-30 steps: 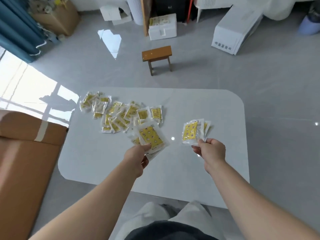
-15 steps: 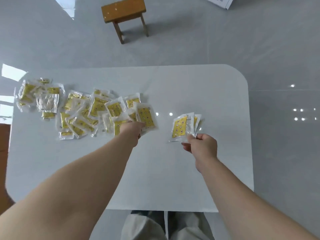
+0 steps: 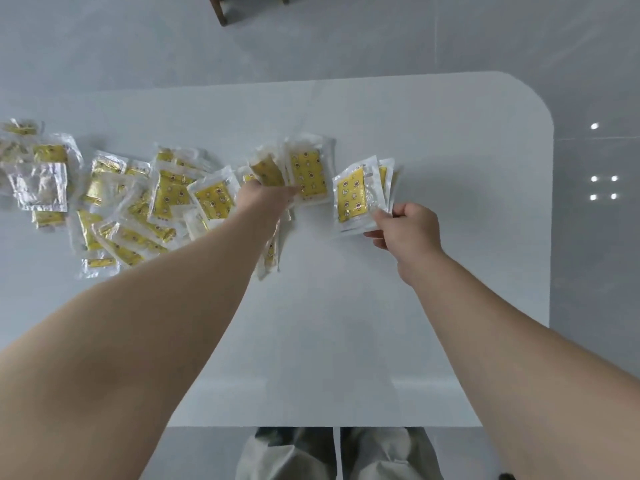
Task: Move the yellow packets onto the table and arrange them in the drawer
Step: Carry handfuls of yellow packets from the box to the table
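Note:
Several yellow packets in clear wrappers lie in a loose pile [image 3: 145,202] across the left half of the white table [image 3: 346,306]. My left hand [image 3: 263,197] reaches over the pile's right end and grips a yellow packet [image 3: 308,173] by its lower edge. My right hand [image 3: 405,226] pinches a small stack of yellow packets [image 3: 356,199] by its lower right corner, held just above the table. The two held lots are close together but apart. No drawer is in view.
The table's right edge and rounded far corner [image 3: 540,105] border grey floor. A wooden stool's leg [image 3: 221,12] shows at the top. My knees [image 3: 336,455] are below the table's near edge.
My left hand went from the pile's near side to its right end and now holds a packet close to my right hand's stack. The camera tilted further down.

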Available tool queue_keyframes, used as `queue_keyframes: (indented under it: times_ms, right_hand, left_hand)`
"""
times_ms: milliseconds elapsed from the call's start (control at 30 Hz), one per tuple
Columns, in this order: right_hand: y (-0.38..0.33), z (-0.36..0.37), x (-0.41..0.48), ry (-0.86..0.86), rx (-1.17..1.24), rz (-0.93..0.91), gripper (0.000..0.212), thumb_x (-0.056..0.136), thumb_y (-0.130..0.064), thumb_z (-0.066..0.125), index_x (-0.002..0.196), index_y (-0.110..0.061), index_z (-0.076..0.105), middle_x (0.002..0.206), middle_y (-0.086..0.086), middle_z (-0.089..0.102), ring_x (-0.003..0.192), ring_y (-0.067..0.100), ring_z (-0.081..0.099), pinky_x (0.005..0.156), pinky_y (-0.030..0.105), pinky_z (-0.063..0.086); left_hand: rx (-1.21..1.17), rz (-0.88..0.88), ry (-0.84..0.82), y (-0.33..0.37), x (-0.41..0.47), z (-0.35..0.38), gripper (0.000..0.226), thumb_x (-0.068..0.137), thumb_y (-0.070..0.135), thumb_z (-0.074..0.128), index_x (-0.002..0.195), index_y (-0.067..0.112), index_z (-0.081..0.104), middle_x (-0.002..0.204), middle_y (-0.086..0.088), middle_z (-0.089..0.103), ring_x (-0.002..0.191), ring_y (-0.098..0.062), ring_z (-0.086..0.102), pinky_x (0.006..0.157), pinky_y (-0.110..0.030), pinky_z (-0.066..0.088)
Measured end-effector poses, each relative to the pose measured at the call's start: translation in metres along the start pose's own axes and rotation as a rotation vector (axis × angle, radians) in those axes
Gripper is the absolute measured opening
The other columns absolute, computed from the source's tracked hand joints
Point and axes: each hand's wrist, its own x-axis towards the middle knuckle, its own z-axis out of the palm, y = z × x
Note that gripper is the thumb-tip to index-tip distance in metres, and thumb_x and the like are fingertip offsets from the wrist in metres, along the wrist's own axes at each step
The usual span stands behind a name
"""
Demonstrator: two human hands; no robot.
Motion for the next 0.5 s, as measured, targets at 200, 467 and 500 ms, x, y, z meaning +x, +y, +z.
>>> queue_keyframes:
  times_ms: [200,467,500]
  right_hand:
    - [-0.004,0.011,0.0,-0.099,0.12,0.075,0.003,0.098,-0.015,0.066,0.101,-0.015,0.066,0.102,0.001,0.076,0.075,0.011,0.076,0.066,0.028,0.053]
    - [0.018,0.058,0.028,-0.075,-0.138,0.219,0.005,0.095,-0.013,0.063,0.097,-0.011,0.058,0.097,0.009,0.067,0.072,0.025,0.069,0.071,0.038,0.059]
    - [0.021,0.063,0.03,-0.069,-0.251,0.206,0.01,0.093,-0.012,0.061,0.102,-0.008,0.061,0.099,0.012,0.069,0.075,0.028,0.071,0.075,0.041,0.062]
  left_hand:
    - [0.095,0.093,-0.02,-0.016,-0.008,-0.026,0.035,0.086,0.019,0.073,0.119,0.018,0.061,0.094,0.002,0.068,0.067,-0.015,0.061,0.054,-0.025,0.047]
    - [0.141,0.179,-0.042,-0.021,-0.003,-0.026,0.058,0.088,0.001,0.056,0.14,0.025,0.056,0.076,0.011,0.061,0.058,-0.01,0.052,0.049,-0.024,0.043]
    - [0.126,0.168,-0.036,-0.022,-0.002,-0.025,0.061,0.088,0.001,0.057,0.145,0.025,0.051,0.078,0.012,0.062,0.06,-0.009,0.054,0.05,-0.024,0.044]
